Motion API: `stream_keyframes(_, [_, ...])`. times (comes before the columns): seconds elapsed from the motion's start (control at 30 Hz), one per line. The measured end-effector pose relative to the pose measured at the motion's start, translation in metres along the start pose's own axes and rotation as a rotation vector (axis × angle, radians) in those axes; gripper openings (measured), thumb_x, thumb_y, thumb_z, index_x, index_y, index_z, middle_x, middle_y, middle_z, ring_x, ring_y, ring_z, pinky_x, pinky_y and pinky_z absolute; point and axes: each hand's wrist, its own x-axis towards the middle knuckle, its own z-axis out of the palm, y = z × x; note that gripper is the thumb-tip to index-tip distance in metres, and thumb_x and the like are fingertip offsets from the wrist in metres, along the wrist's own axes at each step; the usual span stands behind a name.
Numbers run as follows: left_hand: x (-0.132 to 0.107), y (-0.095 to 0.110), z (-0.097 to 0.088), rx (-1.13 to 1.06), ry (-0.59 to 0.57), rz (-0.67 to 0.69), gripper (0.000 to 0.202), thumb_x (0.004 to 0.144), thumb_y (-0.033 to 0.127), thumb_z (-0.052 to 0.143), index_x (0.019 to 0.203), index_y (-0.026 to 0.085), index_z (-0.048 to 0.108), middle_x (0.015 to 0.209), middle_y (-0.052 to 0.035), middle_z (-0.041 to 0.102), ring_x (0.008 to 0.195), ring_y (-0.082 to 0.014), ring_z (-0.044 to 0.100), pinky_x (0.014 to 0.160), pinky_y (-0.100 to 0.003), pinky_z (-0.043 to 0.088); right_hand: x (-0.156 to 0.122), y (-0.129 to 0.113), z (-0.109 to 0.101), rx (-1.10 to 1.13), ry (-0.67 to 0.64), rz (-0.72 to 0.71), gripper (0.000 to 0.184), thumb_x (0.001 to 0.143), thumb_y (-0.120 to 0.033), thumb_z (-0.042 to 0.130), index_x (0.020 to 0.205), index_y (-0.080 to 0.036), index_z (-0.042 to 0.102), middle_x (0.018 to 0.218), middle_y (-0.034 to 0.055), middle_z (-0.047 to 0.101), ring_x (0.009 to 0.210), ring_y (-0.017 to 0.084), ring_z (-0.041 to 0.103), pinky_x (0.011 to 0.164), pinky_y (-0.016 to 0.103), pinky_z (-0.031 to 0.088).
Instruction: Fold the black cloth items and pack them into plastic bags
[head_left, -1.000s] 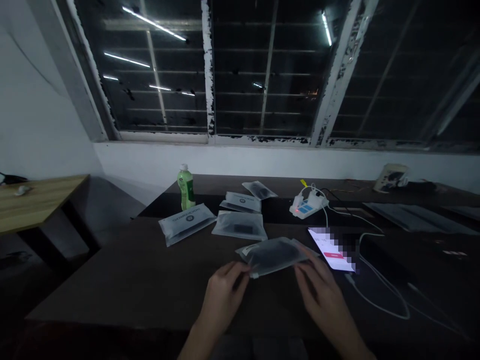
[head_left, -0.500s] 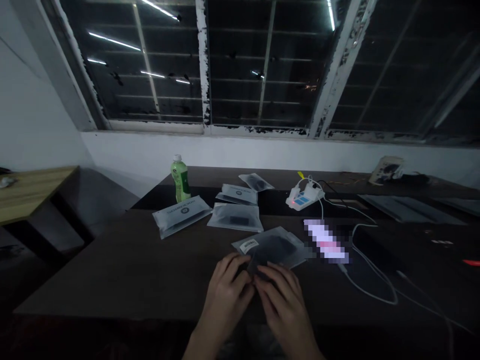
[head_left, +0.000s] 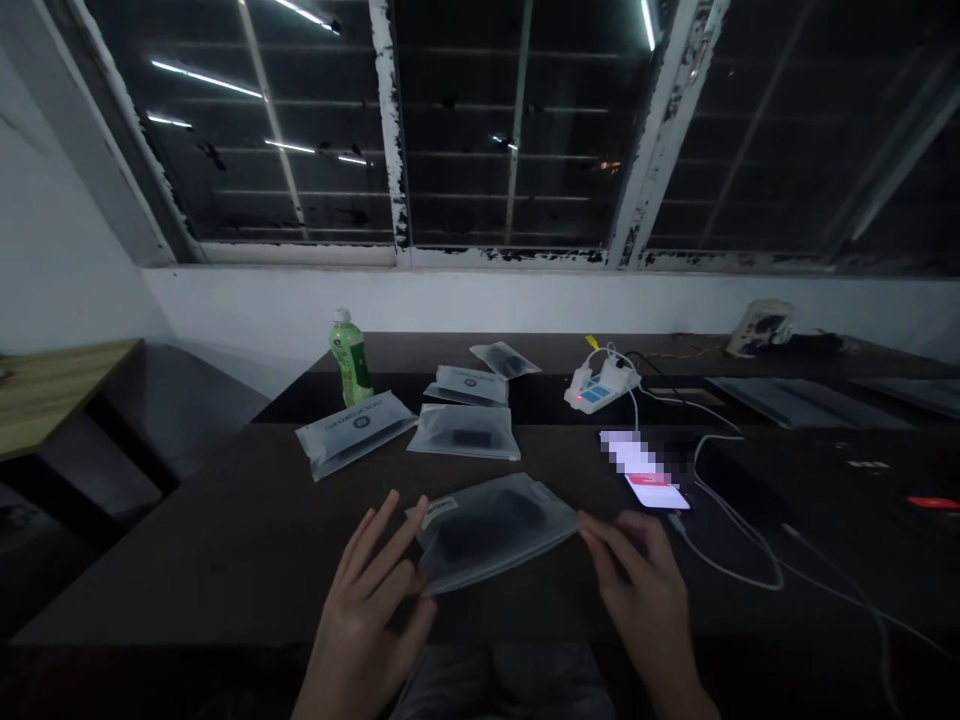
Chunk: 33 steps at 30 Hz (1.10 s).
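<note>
A frosted plastic pouch with something dark inside and a white label at its left corner lies at the near edge of the dark table. My left hand touches its left end, fingers stretched out and spread. At the pouch's right corner my right hand pinches the edge between thumb and fingers.
Several more pouches lie further back, beside a green bottle. A lit phone with a white cable sits right of my hands, a power strip behind it. A wooden table stands left.
My hands, close together on the pouch's near edge half a second ago, have spread to its two ends. The pouch now sits closer to me and lies flatter.
</note>
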Motion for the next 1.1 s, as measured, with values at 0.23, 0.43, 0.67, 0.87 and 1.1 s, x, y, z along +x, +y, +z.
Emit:
stream_keyframes(0.23, [0.001, 0.027, 0.012, -0.074, -0.101, 0.001, 0.016, 0.08, 0.01, 0.054, 0.081, 0.025, 0.055, 0.136, -0.0062, 0.06, 0.131, -0.0302, 0.051, 0.091, -0.05, 0.059, -0.007, -0.036, 0.012, 0.39, -0.214, 0.302, 0.041, 0.095, -0.035, 0.054, 0.133, -0.025, 0.045, 0.112, 0.0071, 0.069, 0.1, 0.02, 0.069, 0.084, 0.032, 0.057])
stream_keyframes(0.43, [0.001, 0.076, 0.04, -0.076, -0.151, 0.118, 0.013, 0.081, 0.014, 0.057, 0.088, 0.024, 0.062, 0.147, -0.0092, 0.049, 0.138, -0.0352, 0.042, 0.098, -0.058, 0.052, -0.013, -0.042, 0.014, 0.374, -0.297, 0.353, 0.021, 0.094, -0.036, 0.048, 0.11, -0.025, 0.055, 0.105, 0.0069, 0.071, 0.097, 0.023, 0.07, 0.08, 0.034, 0.057])
stream_keyframes(0.67, [0.008, 0.05, 0.033, -0.096, -0.042, -0.301, 0.027, 0.093, 0.029, 0.05, 0.119, 0.024, 0.055, 0.124, -0.0123, 0.066, 0.116, -0.0302, 0.062, 0.091, -0.05, 0.055, -0.004, -0.016, 0.001, 0.382, -0.306, 0.504, 0.03, 0.092, -0.048, 0.049, 0.1, -0.023, 0.064, 0.107, 0.0092, 0.073, 0.101, 0.025, 0.069, 0.087, 0.037, 0.054])
stream_keyframes(0.87, [0.034, 0.011, 0.042, -0.048, -0.391, -0.729, 0.024, 0.096, 0.024, 0.045, 0.116, 0.017, 0.057, 0.098, -0.0104, 0.075, 0.087, -0.0267, 0.073, 0.071, -0.034, 0.051, 0.001, -0.02, -0.002, 0.446, -0.401, 0.507, 0.035, 0.094, -0.047, 0.045, 0.104, -0.023, 0.068, 0.113, 0.008, 0.071, 0.107, 0.025, 0.065, 0.095, 0.036, 0.049])
stream_keyframes(1.1, [0.049, 0.024, 0.057, -0.077, -0.543, -0.819, 0.031, 0.098, 0.033, 0.044, 0.077, 0.02, 0.063, 0.085, -0.0106, 0.074, 0.086, -0.0288, 0.072, 0.063, -0.03, 0.04, 0.018, -0.019, 0.005, 0.597, -0.524, 0.533, 0.034, 0.088, -0.048, 0.056, 0.099, -0.021, 0.073, 0.11, 0.0093, 0.071, 0.103, 0.026, 0.065, 0.09, 0.037, 0.05])
